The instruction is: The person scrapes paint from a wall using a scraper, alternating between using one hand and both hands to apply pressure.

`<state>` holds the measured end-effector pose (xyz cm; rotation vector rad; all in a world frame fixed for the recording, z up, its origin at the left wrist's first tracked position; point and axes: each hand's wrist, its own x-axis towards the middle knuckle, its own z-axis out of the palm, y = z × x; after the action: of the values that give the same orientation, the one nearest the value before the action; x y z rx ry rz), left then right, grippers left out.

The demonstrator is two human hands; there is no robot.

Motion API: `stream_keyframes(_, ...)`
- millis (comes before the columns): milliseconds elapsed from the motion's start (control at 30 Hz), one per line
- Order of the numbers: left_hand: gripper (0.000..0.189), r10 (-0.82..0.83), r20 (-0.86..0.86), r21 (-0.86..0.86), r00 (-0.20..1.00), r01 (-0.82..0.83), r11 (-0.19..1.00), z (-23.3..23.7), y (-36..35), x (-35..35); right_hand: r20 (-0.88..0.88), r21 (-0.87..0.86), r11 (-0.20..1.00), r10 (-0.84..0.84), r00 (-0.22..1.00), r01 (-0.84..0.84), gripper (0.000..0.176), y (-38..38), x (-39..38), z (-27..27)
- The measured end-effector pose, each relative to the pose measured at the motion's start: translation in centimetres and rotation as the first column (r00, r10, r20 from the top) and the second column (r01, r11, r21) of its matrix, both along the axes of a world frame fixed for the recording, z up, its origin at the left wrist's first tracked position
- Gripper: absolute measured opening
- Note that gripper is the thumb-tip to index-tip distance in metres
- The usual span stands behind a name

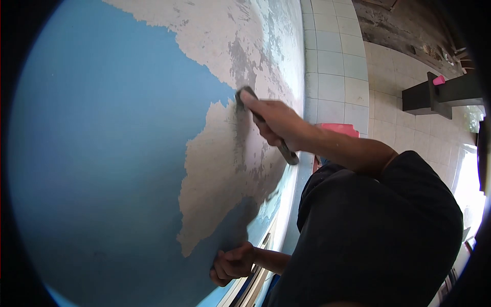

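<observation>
Right hand grips scraper; pink cup (contents hidden) beyond.

One right grip, one left grip, one handheld tool, one peeling wall, one pink cup.

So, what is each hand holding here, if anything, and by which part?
The right hand grips the handle of a dark hand tool, thumb near its far end. The left hand is curled, with nothing visible in it.

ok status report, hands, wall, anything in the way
Right grip closed on scraper. Left grip curled, nothing visible inside. Blue wall partly bare. Nothing visibly blocking scraper.
</observation>
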<state>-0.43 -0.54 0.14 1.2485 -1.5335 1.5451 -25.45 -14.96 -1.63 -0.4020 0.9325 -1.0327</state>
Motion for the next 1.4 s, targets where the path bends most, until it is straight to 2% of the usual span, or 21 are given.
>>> stream_keyframes(67,0.019,-0.01,-0.011,-0.012,1.0,0.01,1.0,0.0,-0.2,-0.1,-0.006,0.036,0.997,0.071,0.997,-0.071,0.052,0.6,0.0,-0.6)
stream_keyframes(200,0.019,0.006,-0.023,-0.007,1.0,-0.006,1.0,0.0,0.1,0.0,-0.037,-0.026,1.0,-0.017,0.999,0.016,0.052,-0.5,-0.3,-0.2)
stream_keyframes(333,0.018,0.011,-0.025,-0.013,1.0,-0.011,1.0,0.1,-0.2,-0.1,-0.058,0.01,0.998,0.055,0.997,-0.055,0.051,0.1,-0.5,-0.4)
stream_keyframes(533,0.022,-0.002,-0.044,0.005,0.999,0.002,1.0,-0.1,0.4,0.0,-0.11,-0.024,1.0,-0.016,0.994,0.013,0.05,0.1,-0.1,-0.7)
stream_keyframes(633,0.02,-0.01,-0.034,-0.016,0.999,0.009,1.0,0.0,-0.2,-0.2,-0.168,-0.016,0.999,0.029,0.985,-0.032,0.051,0.2,-0.2,-0.9)
stream_keyframes(767,0.017,0.019,-0.019,0.006,1.0,-0.019,1.0,0.0,0.2,0.0,-0.203,-0.135,0.991,-0.044,0.978,0.017,0.053,-0.9,-1.2,-0.2)
stream_keyframes(867,0.018,0.018,-0.036,0.006,0.999,-0.018,1.0,0.1,0.2,-0.2,-0.221,-0.081,0.996,-0.045,0.974,0.027,0.052,-0.3,-0.5,-1.0)
stream_keyframes(1067,0.018,0.014,-0.043,0.003,0.999,-0.014,1.0,0.0,0.1,-0.3,-0.219,-0.133,0.991,-0.025,0.975,-0.004,0.054,-1.2,-1.2,-1.5)
stream_keyframes(1167,0.019,0.004,-0.026,0.003,1.0,-0.004,1.0,0.4,-0.1,-0.2,-0.304,-0.173,0.984,-0.017,0.952,-0.038,0.056,-0.8,-1.0,-2.8)
stream_keyframes(1267,0.02,0.022,-0.04,-0.002,0.999,-0.022,1.0,0.1,-0.1,-0.2,-0.373,-0.239,0.971,-0.091,0.923,-0.001,0.057,-1.8,-1.4,-2.2)
stream_keyframes(1300,0.019,0.032,-0.047,-0.001,0.998,-0.032,0.999,0.0,0.0,-0.3,-0.406,-0.207,0.978,-0.06,0.912,-0.028,0.057,-1.9,-1.8,-1.6)
stream_keyframes(1400,0.018,0.033,-0.052,-0.009,0.998,-0.034,0.999,0.0,-0.1,-0.4,-0.375,-0.252,0.968,-0.08,0.924,-0.019,0.056,-1.5,-1.4,-2.6)
